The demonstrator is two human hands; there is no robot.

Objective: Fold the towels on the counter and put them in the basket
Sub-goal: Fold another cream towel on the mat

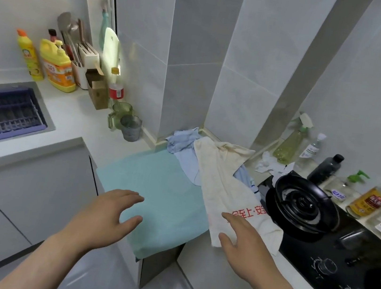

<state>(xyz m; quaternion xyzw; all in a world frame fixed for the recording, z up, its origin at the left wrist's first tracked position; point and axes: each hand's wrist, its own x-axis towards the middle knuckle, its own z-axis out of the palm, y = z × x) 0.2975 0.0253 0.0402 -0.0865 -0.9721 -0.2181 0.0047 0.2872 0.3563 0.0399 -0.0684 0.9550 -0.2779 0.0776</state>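
Note:
A teal towel (163, 189) lies spread flat on the counter corner, its near edge hanging over the front. A cream towel with red print (223, 181) lies stretched across its right side. Behind them sits a crumpled light-blue towel (182, 143) against the tiled wall. My left hand (104, 215) hovers over the teal towel's near left part, fingers relaxed and spread, holding nothing. My right hand (244, 241) is over the cream towel's near end, fingers straight; whether it touches the cloth is unclear. A purple basket (11, 112) sits in the sink at the left.
A black gas stove (304, 206) with knobs lies right of the towels. Bottles line the right wall, among them a spray bottle (291, 142). Two glass mugs (126, 120), a cardboard box, detergent bottles (55, 64) and a utensil holder stand at the back left.

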